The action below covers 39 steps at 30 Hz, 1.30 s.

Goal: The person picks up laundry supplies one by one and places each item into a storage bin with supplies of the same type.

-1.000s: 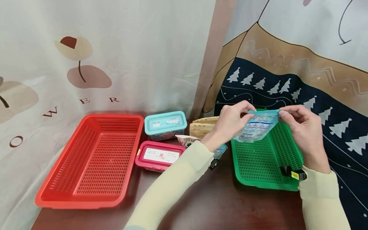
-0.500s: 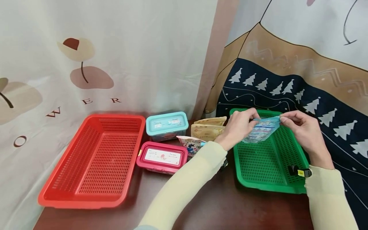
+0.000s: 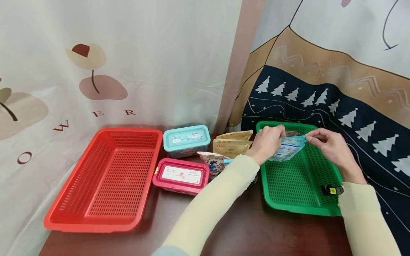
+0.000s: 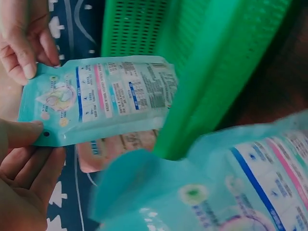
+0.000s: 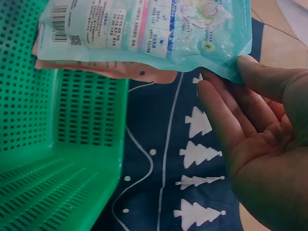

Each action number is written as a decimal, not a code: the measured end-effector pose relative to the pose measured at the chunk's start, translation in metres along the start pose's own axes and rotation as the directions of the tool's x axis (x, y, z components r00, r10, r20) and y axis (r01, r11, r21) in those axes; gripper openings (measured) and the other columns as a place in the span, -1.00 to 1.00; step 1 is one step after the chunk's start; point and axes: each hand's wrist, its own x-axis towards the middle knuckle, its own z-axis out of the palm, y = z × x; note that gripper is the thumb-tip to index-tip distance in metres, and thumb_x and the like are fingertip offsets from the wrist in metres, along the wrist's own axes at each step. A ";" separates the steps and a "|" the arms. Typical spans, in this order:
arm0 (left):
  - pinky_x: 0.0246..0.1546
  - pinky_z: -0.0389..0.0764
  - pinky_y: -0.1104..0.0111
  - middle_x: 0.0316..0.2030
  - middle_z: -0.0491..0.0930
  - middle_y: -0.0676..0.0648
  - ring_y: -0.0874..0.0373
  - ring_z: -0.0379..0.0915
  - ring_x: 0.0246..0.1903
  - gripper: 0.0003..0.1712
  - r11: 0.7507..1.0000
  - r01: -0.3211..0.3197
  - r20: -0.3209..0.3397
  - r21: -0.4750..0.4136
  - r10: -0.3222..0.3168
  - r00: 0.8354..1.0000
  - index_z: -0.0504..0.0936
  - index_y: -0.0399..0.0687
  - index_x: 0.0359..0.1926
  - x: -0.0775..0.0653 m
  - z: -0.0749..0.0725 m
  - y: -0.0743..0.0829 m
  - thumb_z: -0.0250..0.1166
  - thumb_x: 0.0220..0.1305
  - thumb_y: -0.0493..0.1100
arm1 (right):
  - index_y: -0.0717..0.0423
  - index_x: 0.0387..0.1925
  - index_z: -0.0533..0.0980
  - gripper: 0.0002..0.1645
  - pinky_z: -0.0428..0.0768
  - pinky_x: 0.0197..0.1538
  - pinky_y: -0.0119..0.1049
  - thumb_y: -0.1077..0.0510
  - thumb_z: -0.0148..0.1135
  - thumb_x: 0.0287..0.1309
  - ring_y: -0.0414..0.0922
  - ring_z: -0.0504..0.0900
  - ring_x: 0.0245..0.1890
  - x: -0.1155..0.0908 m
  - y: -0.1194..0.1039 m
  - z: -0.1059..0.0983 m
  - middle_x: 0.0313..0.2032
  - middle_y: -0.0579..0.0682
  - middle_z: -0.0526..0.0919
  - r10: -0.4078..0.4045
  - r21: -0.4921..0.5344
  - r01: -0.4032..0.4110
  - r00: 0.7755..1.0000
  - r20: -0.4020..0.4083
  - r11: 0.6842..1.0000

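My left hand (image 3: 268,141) and right hand (image 3: 334,149) each pinch a top corner of a light blue pouch (image 3: 286,150) printed with text and a barcode. The pouch hangs at the back left part of the green perforated basket (image 3: 267,196), its lower end inside the rim. Behind it, a pinkish pouch (image 5: 120,70) shows in the right wrist view, mostly covered by the blue one. Close to the left wrist camera, a second light blue pouch (image 4: 231,187) fills the lower right, outside the basket wall.
A red perforated basket (image 3: 93,227) stands at the left. Between the baskets are a light blue lidded box (image 3: 187,139), a magenta lidded box (image 3: 180,175), tan pouches (image 3: 232,146) and a pink patterned pouch (image 3: 214,161). Curtains (image 3: 160,64) rise behind the table (image 3: 256,227).
Both hands have lowered the blue pouch toward the green basket, keeping hold of its corners. The head view has shifted slightly. The boxes, other pouches and baskets stay in place.
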 end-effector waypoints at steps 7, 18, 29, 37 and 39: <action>-0.43 0.52 0.53 -0.07 0.71 0.10 0.31 0.51 -0.45 -0.73 0.995 -0.016 0.004 0.096 0.016 1.000 0.68 0.06 0.12 0.001 0.015 -0.007 0.14 0.57 -0.25 | 0.24 -0.06 0.65 -0.74 0.29 -0.50 -0.25 0.12 0.16 0.53 -0.16 0.38 -0.52 0.004 0.010 0.010 -0.33 0.11 0.68 0.024 -0.044 -0.021 0.997 0.071 0.999; -0.46 0.51 0.53 -0.05 0.71 0.11 0.29 0.57 -0.42 -0.70 0.993 0.052 -0.027 0.110 -0.049 0.998 0.69 0.10 0.15 0.001 0.023 -0.011 0.13 0.58 -0.24 | 0.24 -0.04 0.64 -0.73 0.33 -0.48 -0.24 0.11 0.14 0.55 -0.09 0.37 -0.52 0.012 0.008 0.020 -0.35 0.12 0.67 0.037 -0.045 -0.033 0.995 0.092 0.998; -0.57 0.46 0.47 -0.31 0.65 -0.01 0.21 0.56 -0.51 -0.77 0.981 0.066 0.000 0.181 -0.067 0.998 0.64 0.03 0.09 0.000 0.027 -0.008 0.21 0.51 -0.27 | 0.23 -0.03 0.64 -0.70 0.38 -0.43 -0.25 0.08 0.13 0.55 -0.03 0.47 -0.41 0.012 0.011 0.023 -0.16 0.23 0.72 0.070 -0.059 -0.064 0.991 0.115 0.996; -0.51 0.52 0.52 -0.26 0.65 0.03 0.26 0.56 -0.47 -0.67 0.974 0.014 0.038 0.224 -0.024 0.999 0.59 -0.01 0.23 -0.007 0.021 0.002 0.23 0.52 -0.10 | 0.22 0.05 0.63 -0.65 0.59 -0.12 -0.14 0.03 0.15 0.54 0.19 0.66 -0.03 0.004 0.010 0.022 0.01 0.30 0.69 0.067 -0.086 -0.056 0.990 0.126 0.995; -0.43 0.55 0.52 -0.19 0.68 0.06 0.27 0.59 -0.39 -0.62 0.975 0.004 0.045 0.224 -0.015 0.999 0.58 0.02 0.25 -0.008 0.019 0.005 0.27 0.50 -0.05 | 0.24 0.07 0.62 -0.64 0.60 -0.05 0.04 0.03 0.17 0.53 0.24 0.66 0.01 0.002 0.009 0.021 0.03 0.32 0.68 0.063 -0.088 -0.052 0.991 0.121 0.995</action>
